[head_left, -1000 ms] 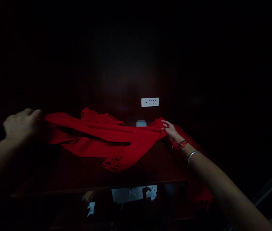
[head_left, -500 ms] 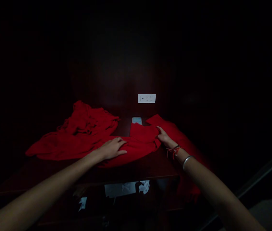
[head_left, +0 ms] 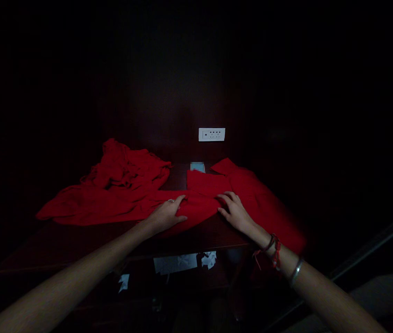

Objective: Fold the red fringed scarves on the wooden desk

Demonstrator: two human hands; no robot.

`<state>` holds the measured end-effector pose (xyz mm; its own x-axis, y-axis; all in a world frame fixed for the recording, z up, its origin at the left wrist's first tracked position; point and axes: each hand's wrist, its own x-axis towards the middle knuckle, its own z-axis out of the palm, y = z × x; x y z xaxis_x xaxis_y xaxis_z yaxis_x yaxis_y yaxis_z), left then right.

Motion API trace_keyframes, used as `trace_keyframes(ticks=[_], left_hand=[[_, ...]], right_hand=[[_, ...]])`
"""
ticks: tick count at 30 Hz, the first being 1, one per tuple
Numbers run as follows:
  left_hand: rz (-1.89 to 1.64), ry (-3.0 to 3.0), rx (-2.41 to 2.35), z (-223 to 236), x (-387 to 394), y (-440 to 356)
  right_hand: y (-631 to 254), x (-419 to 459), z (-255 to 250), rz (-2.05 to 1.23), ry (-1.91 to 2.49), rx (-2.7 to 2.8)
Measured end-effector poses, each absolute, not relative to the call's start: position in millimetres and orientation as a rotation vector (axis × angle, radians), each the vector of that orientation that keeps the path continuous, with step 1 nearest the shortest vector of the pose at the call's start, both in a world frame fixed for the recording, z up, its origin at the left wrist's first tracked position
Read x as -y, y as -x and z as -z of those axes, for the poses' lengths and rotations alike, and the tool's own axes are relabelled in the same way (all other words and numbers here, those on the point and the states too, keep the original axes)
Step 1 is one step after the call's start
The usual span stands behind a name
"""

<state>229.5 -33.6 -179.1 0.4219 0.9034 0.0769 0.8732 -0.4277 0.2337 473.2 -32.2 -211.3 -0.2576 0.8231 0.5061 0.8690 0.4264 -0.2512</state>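
Observation:
A red cloth (head_left: 199, 208) lies across the dark wooden table, in a long strip with a squared flap (head_left: 203, 180) behind it. On the strip's left part rests my left hand (head_left: 168, 215), its thumb and index finger apart and its other fingers partly hidden. At the strip's right end, my right hand (head_left: 237, 213) touches the cloth with bent, spread fingers. More red fabric (head_left: 252, 185) extends beyond my right hand and over the table's right side. To the left rises a crumpled red heap (head_left: 123, 166); I cannot tell whether these are all one piece.
A white socket panel (head_left: 212, 134) is on the dark wall behind. A small pale-blue rectangular item (head_left: 197, 167) lies behind the flap. Below the tabletop edge (head_left: 140, 255), white papers (head_left: 178, 262) show on a shelf. Surroundings are very dark.
My right hand has come nearer to me, from the flap's right edge to the strip's end. My left hand's fingers are more bent. The view has tilted slightly down.

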Motion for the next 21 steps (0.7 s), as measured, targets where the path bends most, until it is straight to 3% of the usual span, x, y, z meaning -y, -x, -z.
trace_keyframes(ticks=[5,8,13,16,21], left_hand=[[-0.117,-2.691,-1.872,172,37,-261],[-0.216,-2.688,-1.932,173,36,-272],[-0.728,-2.039,-1.669,163,14,-273],[-1.023,-1.535,-1.489,147,-8,-266],[-0.910,-1.525,-1.508,150,-15,-250]], right_hand=[[-464,52,212,0.346,1.505,2.265],[-460,38,202,0.439,1.457,2.344],[-462,-5,168,0.135,1.400,2.292],[-463,-17,159,0.137,1.528,2.077],[-461,16,188,0.087,1.599,2.093]])
